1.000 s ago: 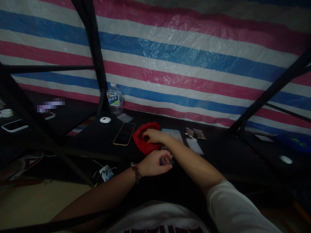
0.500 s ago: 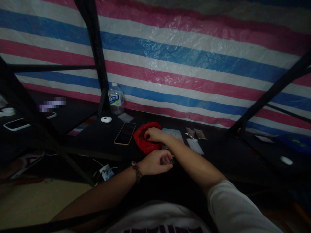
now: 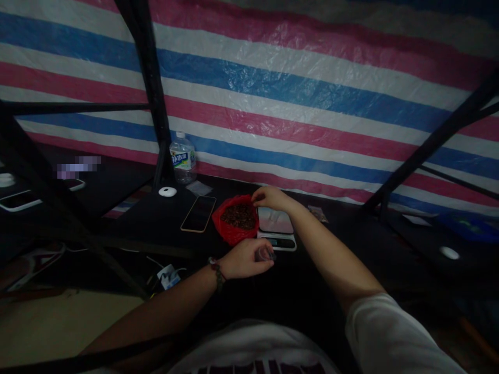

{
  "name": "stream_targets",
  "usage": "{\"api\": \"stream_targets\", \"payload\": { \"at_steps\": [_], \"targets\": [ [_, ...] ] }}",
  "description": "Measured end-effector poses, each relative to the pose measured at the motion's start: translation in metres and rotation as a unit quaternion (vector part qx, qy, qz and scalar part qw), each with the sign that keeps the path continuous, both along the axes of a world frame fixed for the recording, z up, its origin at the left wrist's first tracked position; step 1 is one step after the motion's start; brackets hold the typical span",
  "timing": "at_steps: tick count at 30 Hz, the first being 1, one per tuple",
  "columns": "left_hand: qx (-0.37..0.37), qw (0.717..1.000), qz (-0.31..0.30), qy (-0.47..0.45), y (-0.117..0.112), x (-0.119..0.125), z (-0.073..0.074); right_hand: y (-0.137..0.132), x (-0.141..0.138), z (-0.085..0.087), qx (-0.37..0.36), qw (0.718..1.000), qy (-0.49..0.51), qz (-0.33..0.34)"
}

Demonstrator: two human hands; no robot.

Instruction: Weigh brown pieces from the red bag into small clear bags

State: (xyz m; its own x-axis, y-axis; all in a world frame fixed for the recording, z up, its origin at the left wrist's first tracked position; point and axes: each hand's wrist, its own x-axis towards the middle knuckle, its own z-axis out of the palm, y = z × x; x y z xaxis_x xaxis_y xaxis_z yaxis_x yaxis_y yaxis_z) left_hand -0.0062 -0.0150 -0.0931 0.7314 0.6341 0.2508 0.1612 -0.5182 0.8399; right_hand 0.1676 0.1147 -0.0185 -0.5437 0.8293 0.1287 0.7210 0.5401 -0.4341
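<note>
A red plastic bag (image 3: 231,238) lies open on the black table, with many small brown pieces (image 3: 238,215) inside it. My right hand (image 3: 272,198) is at the bag's upper right rim, its fingertips closed on the red edge. Below the bag, my left hand (image 3: 246,259) curls around a small clear plastic bag or container (image 3: 264,254); its exact kind is hard to make out. Between my hands sits a small digital scale (image 3: 276,222) with a shiny plate and a display at the front. My right forearm passes over the scale's right side.
A phone (image 3: 198,213) lies left of the red bag. Behind it stand a clear bottle (image 3: 182,157), a flat clear bag (image 3: 199,187) and a white oval case (image 3: 167,191). A filled small packet (image 3: 317,213) lies right of my arm. Dark metal posts (image 3: 153,93) frame the table.
My right hand has come out of the brown pieces and moved right to the red bag's rim, uncovering the contents and the scale. My left hand keeps its hold, almost unmoved.
</note>
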Motion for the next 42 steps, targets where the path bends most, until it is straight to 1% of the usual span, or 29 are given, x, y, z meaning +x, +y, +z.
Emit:
{"api": "stream_targets", "payload": {
  "at_steps": [3,5,7,10,13,16,19,23,30,37,42],
  "targets": [
    [0.004,1.0,0.005,0.0,0.0,0.001,-0.001,-0.007,0.032,0.008,0.025,0.998,-0.02,-0.052],
    [0.005,1.0,0.002,0.003,0.0,0.002,-0.002,-0.014,0.047,0.006,0.046,0.995,-0.048,-0.078],
    [0.008,1.0,0.003,0.007,-0.001,0.003,-0.003,-0.022,0.053,-0.001,0.084,0.991,-0.068,-0.082],
    [0.009,1.0,0.007,0.012,-0.002,0.004,-0.005,-0.033,0.055,-0.017,0.151,0.983,-0.069,-0.074],
    [0.002,1.0,-0.001,0.012,-0.002,0.004,-0.006,-0.039,0.053,-0.033,0.183,0.978,-0.062,-0.082],
    [0.006,1.0,0.002,0.018,-0.002,0.004,-0.007,-0.039,0.054,-0.043,0.18,0.978,-0.064,-0.089],
    [0.013,1.0,0.005,0.023,-0.001,0.004,-0.007,-0.038,0.055,-0.046,0.17,0.979,-0.064,-0.09],
    [0.01,1.0,0.001,0.017,0.001,0.004,-0.007,-0.038,0.058,-0.044,0.173,0.979,-0.052,-0.097],
    [-0.006,1.0,0.012,0.021,0.002,0.004,-0.008,-0.043,0.058,-0.035,0.163,0.982,-0.055,-0.073],
    [0.003,1.0,0.014,0.014,0.002,0.003,-0.006,-0.044,0.055,-0.035,0.147,0.985,-0.052,-0.076],
    [0.0,1.0,0.016,0.013,0.003,0.002,-0.005,-0.043,0.056,-0.037,0.14,0.984,-0.034,-0.101]
  ]
}}
